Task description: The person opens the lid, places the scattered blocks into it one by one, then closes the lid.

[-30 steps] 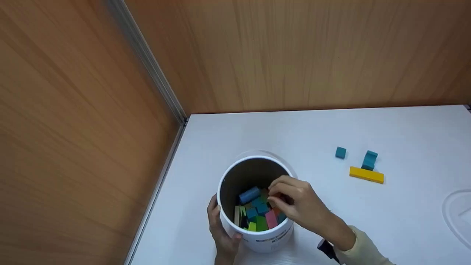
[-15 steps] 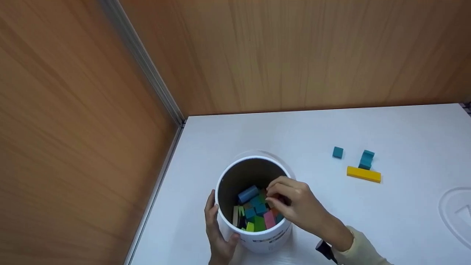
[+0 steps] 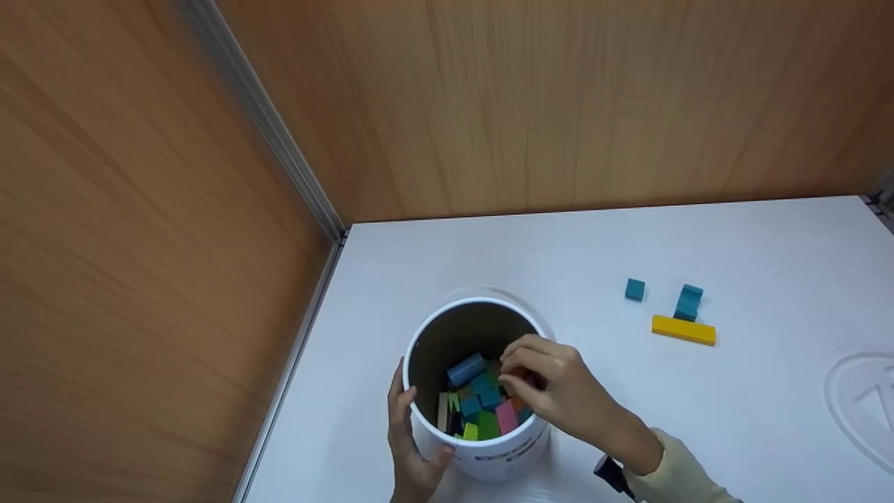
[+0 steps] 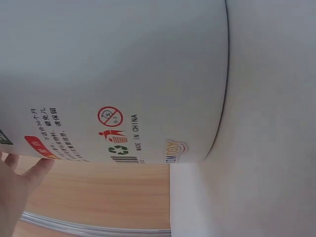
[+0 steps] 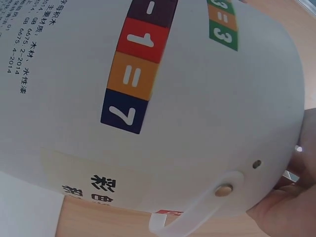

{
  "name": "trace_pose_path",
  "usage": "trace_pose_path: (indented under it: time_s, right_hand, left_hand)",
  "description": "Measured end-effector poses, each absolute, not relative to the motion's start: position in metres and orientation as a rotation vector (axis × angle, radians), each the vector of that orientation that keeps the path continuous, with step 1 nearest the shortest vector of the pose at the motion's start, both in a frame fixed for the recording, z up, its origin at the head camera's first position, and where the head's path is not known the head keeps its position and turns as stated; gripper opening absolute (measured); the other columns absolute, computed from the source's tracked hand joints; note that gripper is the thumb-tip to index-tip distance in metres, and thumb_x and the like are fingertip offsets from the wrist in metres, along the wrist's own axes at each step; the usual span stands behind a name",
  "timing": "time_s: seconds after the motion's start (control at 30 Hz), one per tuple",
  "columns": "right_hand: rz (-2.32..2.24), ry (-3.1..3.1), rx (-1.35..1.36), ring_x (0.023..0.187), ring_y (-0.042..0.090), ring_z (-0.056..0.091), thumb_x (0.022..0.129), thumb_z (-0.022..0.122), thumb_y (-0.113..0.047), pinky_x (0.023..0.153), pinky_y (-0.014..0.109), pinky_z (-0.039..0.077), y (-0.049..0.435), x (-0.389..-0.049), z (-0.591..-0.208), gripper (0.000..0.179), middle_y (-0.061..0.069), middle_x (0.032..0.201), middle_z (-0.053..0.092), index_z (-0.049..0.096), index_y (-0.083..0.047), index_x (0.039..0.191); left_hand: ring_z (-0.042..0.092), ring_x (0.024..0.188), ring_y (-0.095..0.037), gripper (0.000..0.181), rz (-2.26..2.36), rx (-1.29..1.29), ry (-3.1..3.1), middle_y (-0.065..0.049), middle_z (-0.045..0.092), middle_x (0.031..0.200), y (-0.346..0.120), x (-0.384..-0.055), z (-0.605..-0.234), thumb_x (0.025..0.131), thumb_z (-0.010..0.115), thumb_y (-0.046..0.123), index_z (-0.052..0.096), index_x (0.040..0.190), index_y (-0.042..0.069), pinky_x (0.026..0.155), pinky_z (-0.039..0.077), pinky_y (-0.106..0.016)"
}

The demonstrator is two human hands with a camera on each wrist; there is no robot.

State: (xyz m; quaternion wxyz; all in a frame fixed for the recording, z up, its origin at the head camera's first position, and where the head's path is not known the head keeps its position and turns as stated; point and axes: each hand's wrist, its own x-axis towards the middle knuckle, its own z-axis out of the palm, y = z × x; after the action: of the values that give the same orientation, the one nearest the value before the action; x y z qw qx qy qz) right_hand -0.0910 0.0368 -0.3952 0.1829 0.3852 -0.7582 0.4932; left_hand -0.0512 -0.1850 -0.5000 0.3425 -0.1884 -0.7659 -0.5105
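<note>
A white bucket (image 3: 489, 457) of coloured blocks stands on the table, its mouth facing up. My left hand (image 3: 413, 454) grips its left side, fingers along the wall and one fingertip at the rim, thumb at the front. Over the right rim my right hand (image 3: 552, 381) reaches into the mouth with bent fingers. Whether a block sits between those fingertips is hidden. Inside lie a blue cylinder (image 3: 466, 370), a pink block (image 3: 506, 417), a green block (image 3: 487, 425) and several teal ones. In the right wrist view, the bucket wall (image 5: 207, 123) covers the fingertips.
On the white table (image 3: 573, 258), right of the bucket, lie a teal cube (image 3: 635, 289), a curved teal block (image 3: 689, 302) and a long yellow block (image 3: 684, 330). A clear lid (image 3: 866, 405) lies at the right edge. Wooden panels (image 3: 531, 105) stand behind and left.
The head view has shifted slightly, so the table and its things appear a little further left. Both hands keep nearly the same place at the bucket.
</note>
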Motion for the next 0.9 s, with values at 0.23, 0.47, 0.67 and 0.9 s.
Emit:
trace_pose_path:
  time_s: [0.23,0.47,0.67,0.9]
  right_hand:
    - [1.467,-2.019,1.146,0.087,0.020,0.063,0.075,0.074,0.008,0.078,0.024,0.054,0.044,-0.096,-0.401,0.023,0.005,0.099,0.064,0.067,-0.010,0.087]
    - [1.479,-1.983,1.130,0.100,0.024,0.060,0.072,0.069,0.019,0.087,0.026,0.050,0.058,-0.095,-0.403,0.037,0.010,0.108,0.063,0.067,-0.014,0.088]
    - [1.443,-1.988,1.091,0.101,0.025,0.059,0.071,0.068,0.021,0.086,0.024,0.051,0.068,-0.096,-0.399,0.040,0.011,0.110,0.061,0.068,-0.015,0.090]
    - [1.382,-2.086,1.022,0.102,0.021,0.058,0.072,0.070,0.016,0.089,0.020,0.048,0.080,-0.099,-0.401,0.038,0.006,0.111,0.062,0.067,-0.016,0.092]
  left_hand:
    - [0.033,0.131,-0.038,0.071,-1.286,-0.500,-1.935,-0.024,0.024,0.149,-0.185,-0.060,-0.505,0.087,0.057,0.051,0.030,0.136,0.008,0.104,0.033,-0.048]
    - [0.034,0.130,-0.039,0.073,-1.274,-0.509,-1.899,-0.026,0.025,0.147,-0.188,-0.067,-0.507,0.089,0.051,0.057,0.028,0.135,0.006,0.105,0.033,-0.049]
    - [0.034,0.128,-0.041,0.073,-1.280,-0.541,-1.840,-0.028,0.025,0.146,-0.190,-0.071,-0.509,0.090,0.048,0.058,0.027,0.137,0.007,0.102,0.037,-0.048]
    - [0.034,0.127,-0.043,0.072,-1.299,-0.583,-1.779,-0.031,0.024,0.144,-0.192,-0.074,-0.509,0.089,0.049,0.057,0.027,0.139,0.010,0.100,0.041,-0.049]
